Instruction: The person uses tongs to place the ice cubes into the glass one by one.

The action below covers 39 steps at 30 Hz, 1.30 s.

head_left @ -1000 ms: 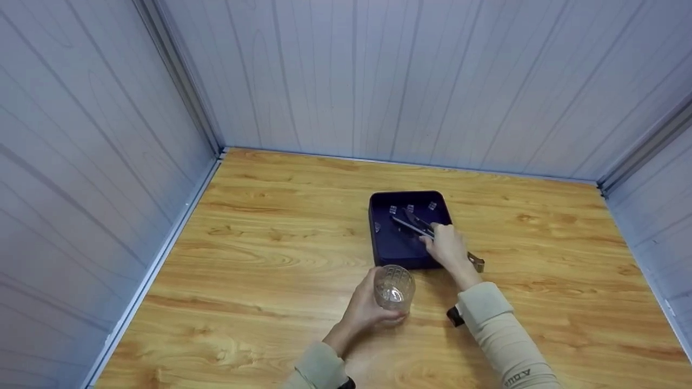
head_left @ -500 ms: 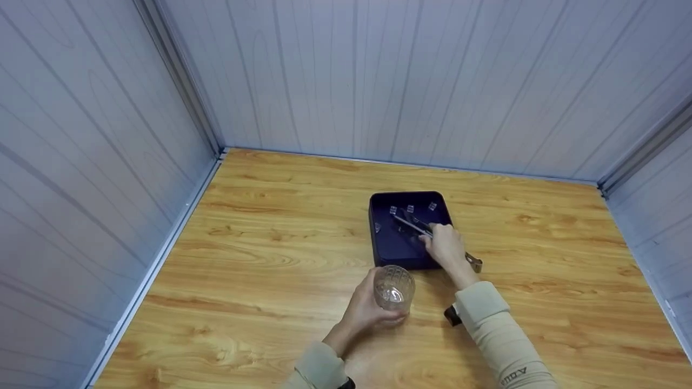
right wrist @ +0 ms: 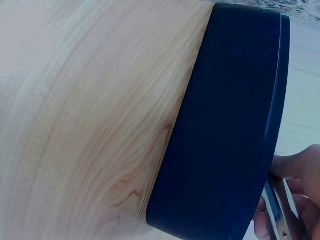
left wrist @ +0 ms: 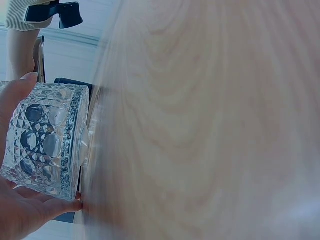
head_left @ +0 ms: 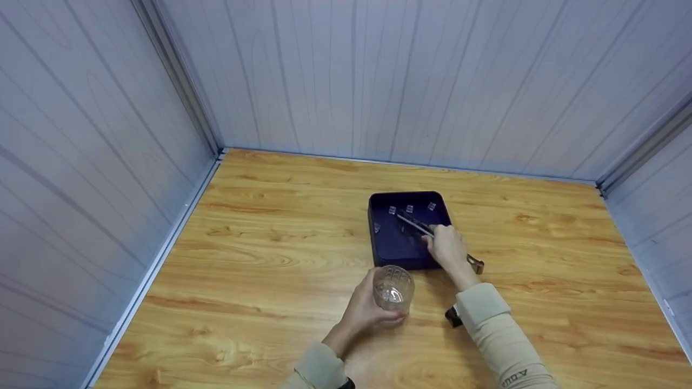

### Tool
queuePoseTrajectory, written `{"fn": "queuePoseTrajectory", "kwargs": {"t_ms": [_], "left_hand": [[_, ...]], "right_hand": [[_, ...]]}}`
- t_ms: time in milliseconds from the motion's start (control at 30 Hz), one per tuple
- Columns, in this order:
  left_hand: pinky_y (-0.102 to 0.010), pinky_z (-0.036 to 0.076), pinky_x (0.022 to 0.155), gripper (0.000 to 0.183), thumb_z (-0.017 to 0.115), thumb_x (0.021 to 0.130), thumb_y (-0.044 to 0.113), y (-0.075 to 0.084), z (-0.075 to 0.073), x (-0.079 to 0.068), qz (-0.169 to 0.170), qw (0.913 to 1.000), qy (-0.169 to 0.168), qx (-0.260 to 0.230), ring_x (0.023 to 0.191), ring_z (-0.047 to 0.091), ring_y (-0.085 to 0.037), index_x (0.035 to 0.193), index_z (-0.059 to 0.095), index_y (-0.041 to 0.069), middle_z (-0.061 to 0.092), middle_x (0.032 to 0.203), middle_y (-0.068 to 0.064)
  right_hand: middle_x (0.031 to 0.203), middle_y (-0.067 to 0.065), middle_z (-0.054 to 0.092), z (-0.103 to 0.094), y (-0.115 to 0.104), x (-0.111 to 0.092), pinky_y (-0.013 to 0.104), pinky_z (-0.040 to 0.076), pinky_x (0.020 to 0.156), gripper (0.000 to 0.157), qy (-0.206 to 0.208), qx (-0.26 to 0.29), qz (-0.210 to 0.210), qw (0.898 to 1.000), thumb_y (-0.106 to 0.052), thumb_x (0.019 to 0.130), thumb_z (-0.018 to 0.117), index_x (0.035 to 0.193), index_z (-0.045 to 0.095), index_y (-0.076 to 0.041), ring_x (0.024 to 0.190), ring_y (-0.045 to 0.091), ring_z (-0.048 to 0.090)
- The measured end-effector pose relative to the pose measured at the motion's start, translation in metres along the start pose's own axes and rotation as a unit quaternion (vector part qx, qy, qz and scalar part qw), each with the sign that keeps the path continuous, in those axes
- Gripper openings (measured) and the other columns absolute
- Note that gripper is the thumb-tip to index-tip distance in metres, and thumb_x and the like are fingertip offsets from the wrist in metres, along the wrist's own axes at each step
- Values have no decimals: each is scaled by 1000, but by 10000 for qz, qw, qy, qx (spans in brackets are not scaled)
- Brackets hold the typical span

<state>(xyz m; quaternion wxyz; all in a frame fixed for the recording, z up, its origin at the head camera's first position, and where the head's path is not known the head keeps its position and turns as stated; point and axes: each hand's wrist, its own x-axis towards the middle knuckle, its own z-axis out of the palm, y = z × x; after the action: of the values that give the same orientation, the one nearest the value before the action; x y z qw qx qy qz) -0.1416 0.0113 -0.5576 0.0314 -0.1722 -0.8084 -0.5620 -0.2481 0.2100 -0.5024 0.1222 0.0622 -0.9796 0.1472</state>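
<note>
My left hand grips a clear cut-glass tumbler that stands in front of the dark blue tray. In the left wrist view, thumb and fingers wrap the faceted tumbler from both sides. Metal tongs are squeezed in my right hand, their arms close together and their tips low inside the tray. Several small clear cubes lie in the tray, mostly toward its back. Under the tongs there is a small faint shape; I cannot tell if the tips hold it.
The wood-grain table spreads around the tray, widest to the left. Pale panel walls enclose the back and both sides. In the right wrist view, the tray's tall side wall stands beside the tongs.
The tongs' arms have come closer together, and their tips have shifted slightly right inside the tray. My left hand and the tumbler have stayed in place.
</note>
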Motion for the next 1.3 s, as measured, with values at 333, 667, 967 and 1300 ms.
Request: {"fn": "queuePoseTrajectory", "kwargs": {"t_ms": [333,667,967,1300], "left_hand": [[-34,42,88,87,84,52,27,-1,0,0,145,9999,67,-4,103,51,-21,124,39,8,54,113,-7],[-34,41,90,86,85,51,26,-2,1,1,71,9999,19,-142,104,51,-21,123,39,8,54,113,-8],[-36,42,88,87,84,52,29,0,0,0,103,9999,51,-42,103,51,-23,123,39,9,53,113,-7],[-34,43,88,88,84,53,30,1,-1,-1,-66,10000,-41,46,104,51,-20,125,38,10,53,114,-7]], "right_hand": [[78,22,63,-2,1,0,50,44,53,14,-151,89,155,9997,-17,78,66,82,66,-4,67,41,58],[75,19,63,-3,5,-2,49,44,51,12,-103,151,169,9997,-17,78,66,79,67,-5,65,39,58],[73,17,63,-9,5,-4,48,44,49,11,-100,194,134,9997,-17,78,66,78,67,-6,63,39,58],[73,18,64,-24,0,-11,49,43,50,13,-28,69,-146,9999,-19,78,66,82,68,-7,65,38,59]]}}
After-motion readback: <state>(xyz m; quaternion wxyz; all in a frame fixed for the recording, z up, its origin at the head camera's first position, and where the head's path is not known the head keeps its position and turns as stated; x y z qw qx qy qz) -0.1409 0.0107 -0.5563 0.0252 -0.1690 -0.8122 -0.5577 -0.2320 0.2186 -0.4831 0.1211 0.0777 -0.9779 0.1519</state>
